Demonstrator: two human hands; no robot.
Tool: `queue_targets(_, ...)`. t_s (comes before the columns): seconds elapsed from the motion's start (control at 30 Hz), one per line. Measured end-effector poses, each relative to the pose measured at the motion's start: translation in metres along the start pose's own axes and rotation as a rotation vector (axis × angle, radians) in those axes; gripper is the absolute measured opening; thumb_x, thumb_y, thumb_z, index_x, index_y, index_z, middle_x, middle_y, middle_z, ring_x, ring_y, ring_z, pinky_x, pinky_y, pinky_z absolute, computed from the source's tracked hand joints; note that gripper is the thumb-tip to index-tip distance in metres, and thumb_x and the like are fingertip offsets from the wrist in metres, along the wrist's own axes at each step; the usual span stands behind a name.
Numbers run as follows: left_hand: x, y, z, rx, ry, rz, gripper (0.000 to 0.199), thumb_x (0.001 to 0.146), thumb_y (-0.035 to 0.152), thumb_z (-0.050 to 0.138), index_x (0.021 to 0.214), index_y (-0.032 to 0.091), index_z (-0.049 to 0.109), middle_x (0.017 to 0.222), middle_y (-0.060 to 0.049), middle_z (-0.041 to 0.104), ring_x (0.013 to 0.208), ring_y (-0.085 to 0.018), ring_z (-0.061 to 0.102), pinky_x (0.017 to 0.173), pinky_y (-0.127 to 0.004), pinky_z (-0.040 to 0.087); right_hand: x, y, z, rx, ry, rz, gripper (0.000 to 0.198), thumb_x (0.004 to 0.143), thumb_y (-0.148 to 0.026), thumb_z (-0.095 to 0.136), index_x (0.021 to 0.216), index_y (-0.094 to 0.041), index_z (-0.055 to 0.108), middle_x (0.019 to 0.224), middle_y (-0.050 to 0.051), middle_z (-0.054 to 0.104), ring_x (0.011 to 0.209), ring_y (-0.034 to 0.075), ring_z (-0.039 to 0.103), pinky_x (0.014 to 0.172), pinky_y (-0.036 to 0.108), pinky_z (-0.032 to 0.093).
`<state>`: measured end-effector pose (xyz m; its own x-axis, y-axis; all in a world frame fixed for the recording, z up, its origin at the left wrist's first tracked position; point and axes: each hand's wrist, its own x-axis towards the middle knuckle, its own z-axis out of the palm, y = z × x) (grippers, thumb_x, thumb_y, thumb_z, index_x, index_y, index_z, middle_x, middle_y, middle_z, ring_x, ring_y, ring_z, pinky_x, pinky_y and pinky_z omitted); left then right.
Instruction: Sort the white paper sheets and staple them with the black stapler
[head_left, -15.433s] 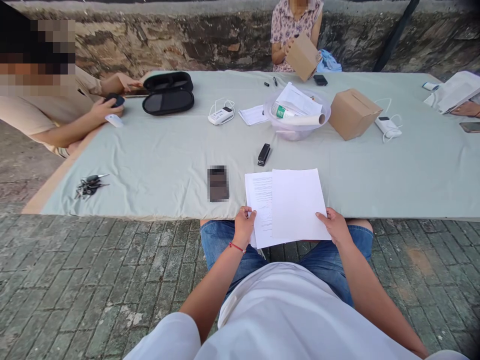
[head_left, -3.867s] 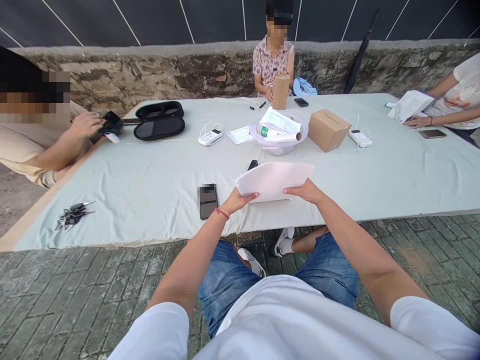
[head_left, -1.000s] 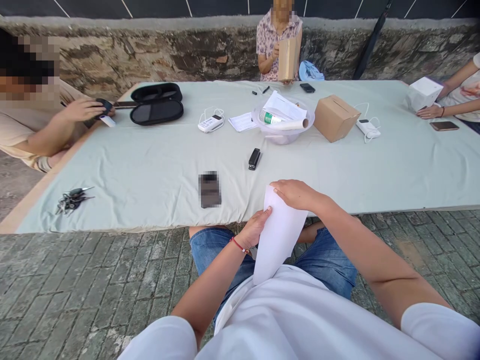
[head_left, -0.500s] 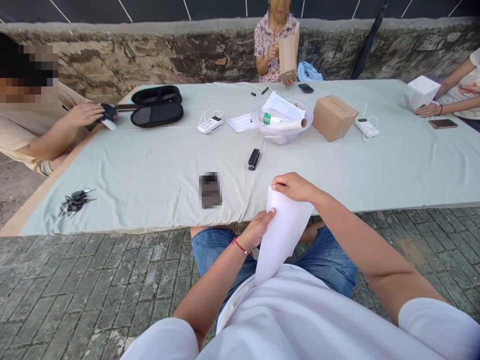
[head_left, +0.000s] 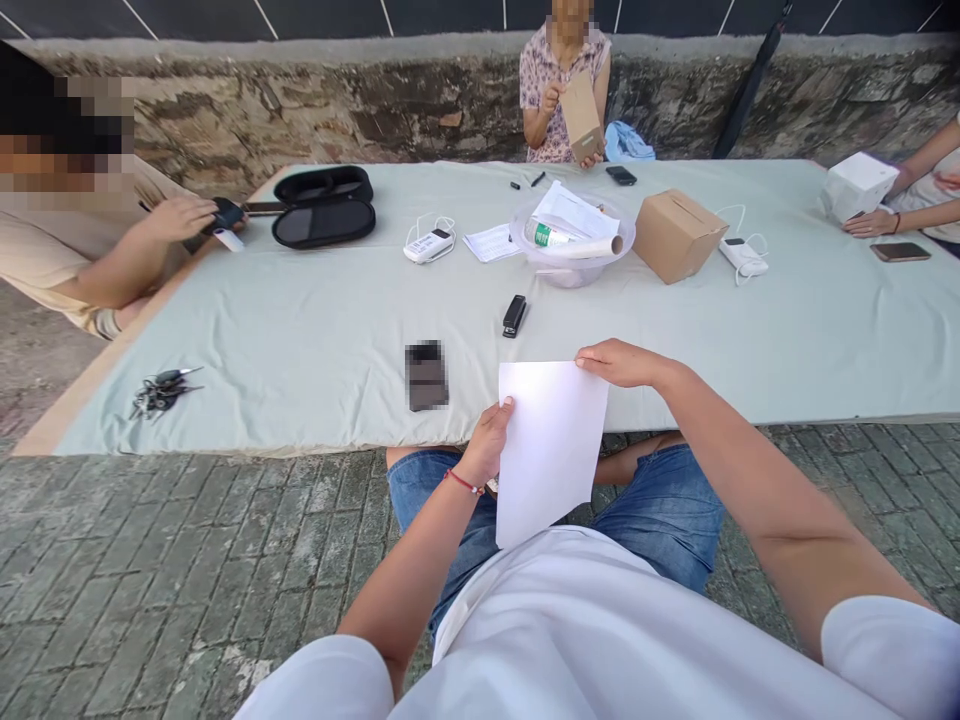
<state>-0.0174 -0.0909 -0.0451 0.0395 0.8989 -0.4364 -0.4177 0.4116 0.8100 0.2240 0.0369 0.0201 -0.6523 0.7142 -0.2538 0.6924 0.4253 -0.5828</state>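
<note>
Outdoors at a cloth-covered counter (head_left: 300,330), I hold a white sheet (head_left: 551,450) above my lap at the near edge. My left hand (head_left: 491,445) pinches its left edge; my right hand (head_left: 622,362), wrist bent, pinches the far right corner. Such light pinches could let it slip or crease.

Even, soft daylight; no hard shadows. White paper (head_left: 551,450) near blown out. Bench (head_left: 300,330) cloth evenly lit. Wide-angle bending at edges; faces pixelated; focus sharp throughout.

White paper sheet (head_left: 550,450), blank, flat, held upright over lap.
</note>
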Motion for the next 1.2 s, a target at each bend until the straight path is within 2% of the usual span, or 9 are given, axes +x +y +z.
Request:
queue_targets(0.07, 0.008, -0.003, -0.006, -0.007, 0.037, -0.022, 0.043, 0.075, 0.052, 0.072, 0.094, 0.014, 0.069, 0.091, -0.010, 0.074, 0.093, -0.028, 0.068, 0.084, -0.039, 0.052, -0.002, 0.015, 0.009, 0.030, 0.011, -0.012, 0.034, 0.095, -0.046, 0.041, 0.105, -0.029, 0.068, 0.102, 0.002, 0.071, 0.090, 0.023, 0.063, 0.079, 0.036, 0.046)
queue_targets(0.13, 0.015, -0.007, -0.010, -0.010, 0.057, -0.040, 0.043, 0.073, 0.052, 0.073, 0.093, 0.014, 0.069, 0.088, -0.010, 0.074, 0.090, -0.027, 0.068, 0.084, -0.040, 0.053, -0.003, 0.023, 0.021, 0.033, 0.079, -0.030, 0.038, 0.095, -0.043, 0.042, 0.126, -0.031, 0.060, 0.124, 0.002, 0.065, 0.110, 0.025, 0.060, 0.092, 0.040, 0.044)
queue_targets(0.23, 0.024, -0.011, -0.012, -0.007, 0.061, -0.055, 0.044, 0.073, 0.053, 0.073, 0.093, 0.014, 0.068, 0.089, -0.010, 0.074, 0.088, -0.027, 0.068, 0.084, -0.039, 0.053, -0.003, 0.026, 0.033, 0.019, 0.117, -0.045, 0.045, 0.095, -0.039, 0.042, 0.138, -0.031, 0.051, 0.134, 0.003, 0.059, 0.120, 0.025, 0.055, 0.101, 0.044, 0.040)
queue_targets(0.33, 0.030, -0.012, -0.013, 0.021, 0.051, -0.062, 0.043, 0.073, 0.053, 0.073, 0.093, 0.015, 0.068, 0.092, -0.011, 0.074, 0.089, -0.027, 0.069, 0.084, -0.039, 0.053, -0.004, 0.030, 0.033, 0.047, 0.089, -0.050, 0.040, 0.095, -0.036, 0.042, 0.130, -0.032, 0.059, 0.127, 0.001, 0.065, 0.115, 0.025, 0.059, 0.100, 0.044, 0.042)
queue_targets(0.43, 0.036, -0.009, -0.015, 0.052, 0.066, -0.026, 0.041, 0.075, 0.053, 0.071, 0.091, 0.015, 0.068, 0.095, -0.012, 0.074, 0.096, -0.029, 0.067, 0.086, -0.039, 0.053, -0.004, 0.041, 0.030, 0.162, 0.147, 0.001, 0.034, 0.092, -0.036, 0.046, 0.118, -0.029, 0.067, 0.119, 0.001, 0.068, 0.107, 0.024, 0.062, 0.095, 0.042, 0.047)
queue_targets(0.6, 0.053, -0.007, -0.015, 0.071, 0.081, -0.008, 0.036, 0.080, 0.051, 0.068, 0.091, 0.016, 0.068, 0.098, -0.013, 0.074, 0.105, -0.030, 0.065, 0.093, -0.040, 0.050, 0.004, 0.068, 0.042, 0.650, 0.226, 0.235, 0.032, 0.084, -0.043, 0.057, 0.102, -0.019, 0.070, 0.095, 0.007, 0.072, 0.084, 0.020, 0.065, 0.073, 0.035, 0.055)
queue_targets(0.8, 0.068, -0.010, -0.008, 0.146, 0.150, 0.040, 0.035, 0.084, 0.049, 0.063, 0.094, 0.016, 0.067, 0.109, -0.013, 0.071, 0.115, -0.029, 0.061, 0.101, -0.040, 0.045, 0.015, 0.084, 0.079, 1.062, 0.395, 0.350, 0.037, 0.080, -0.046, 0.063, 0.106, -0.020, 0.062, 0.101, 0.007, 0.070, 0.081, 0.017, 0.065, 0.073, 0.033, 0.054)
queue_targets(1.0, 0.072, -0.010, -0.004, 0.236, 0.218, 0.078, 0.038, 0.088, 0.050, 0.059, 0.103, 0.016, 0.066, 0.126, -0.013, 0.065, 0.125, -0.027, 0.054, 0.108, -0.039, 0.039, 0.025, 0.088, 0.110, 1.148, 0.494, 0.336, 0.033, 0.076, -0.048, 0.064, 0.090, -0.018, 0.065, 0.085, 0.004, 0.070, 0.075, 0.018, 0.063, 0.071, 0.032, 0.050)
queue_targets(1.2, 0.074, -0.014, -0.004, 0.267, 0.212, 0.100, 0.042, 0.089, 0.052, 0.055, 0.104, 0.015, 0.067, 0.125, -0.013, 0.065, 0.121, -0.027, 0.057, 0.107, -0.040, 0.041, 0.026, 0.088, 0.116, 1.230, 0.543, 0.222, 0.033, 0.078, -0.051, 0.062, 0.090, -0.020, 0.064, 0.086, 0.003, 0.069, 0.077, 0.018, 0.062, 0.075, 0.031, 0.049)
